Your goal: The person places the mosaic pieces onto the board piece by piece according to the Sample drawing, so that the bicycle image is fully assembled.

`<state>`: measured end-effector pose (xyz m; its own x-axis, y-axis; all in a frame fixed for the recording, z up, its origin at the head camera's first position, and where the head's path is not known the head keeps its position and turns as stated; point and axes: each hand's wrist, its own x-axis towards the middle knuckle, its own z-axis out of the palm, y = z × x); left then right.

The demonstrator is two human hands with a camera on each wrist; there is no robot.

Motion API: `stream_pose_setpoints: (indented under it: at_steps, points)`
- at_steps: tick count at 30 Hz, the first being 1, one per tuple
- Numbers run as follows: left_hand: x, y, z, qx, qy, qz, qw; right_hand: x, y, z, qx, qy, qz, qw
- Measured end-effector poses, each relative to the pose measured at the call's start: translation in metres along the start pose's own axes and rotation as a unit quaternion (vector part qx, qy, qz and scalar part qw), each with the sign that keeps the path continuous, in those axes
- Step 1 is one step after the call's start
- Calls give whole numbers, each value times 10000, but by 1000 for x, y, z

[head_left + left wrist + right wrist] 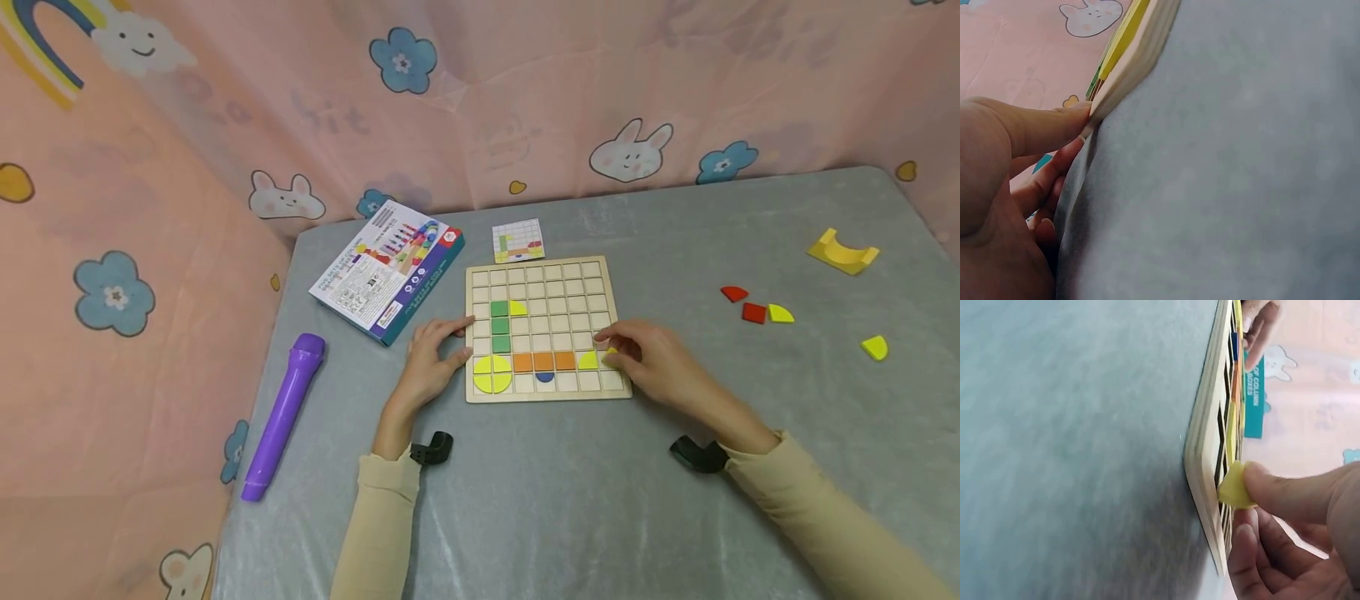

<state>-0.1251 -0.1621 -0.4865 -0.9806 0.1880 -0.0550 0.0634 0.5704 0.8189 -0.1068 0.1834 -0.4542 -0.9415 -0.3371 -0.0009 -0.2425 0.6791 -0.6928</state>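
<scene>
A wooden grid board [551, 397] lies on the table with green, orange, yellow and blue pieces set in its cells. At the board's left edge, my left hand [429, 362] touches the rim with thumb and index fingertips; the left wrist view shows the thumb [1054, 128] extended against it. Over the lower right cells, my right hand [656, 367] pinches a yellow rounded block [1235, 486] between thumb and fingers, beside a seated yellow quarter piece [588, 360]. In the right wrist view this block stands at the board's corner, partly covered by the thumb.
Behind the board lies a pattern card [517, 241]. A puzzle box [386, 271] and a purple microphone-shaped object [285, 417] are on the left. Loose red blocks [753, 312], yellow quarter blocks [874, 347] and a yellow arch [843, 252] lie to the right.
</scene>
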Motion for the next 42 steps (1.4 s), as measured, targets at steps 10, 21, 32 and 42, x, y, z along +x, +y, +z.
stream_pose_setpoints:
  at_steps: [10,21,32,42]
  points:
    - [0,2,0,6,5,-15,10000,4,4,4,153,217,259,9993]
    - [0,2,0,-2,16,6,10000,-6,22,-8,-139,139,516,9985]
    - [0,2,-1,11,48,6,10000,-39,77,-63,-690,415,1332,9878]
    - [0,1,-2,-2,19,-40,10000,-77,127,-127,-1191,778,2859,9477]
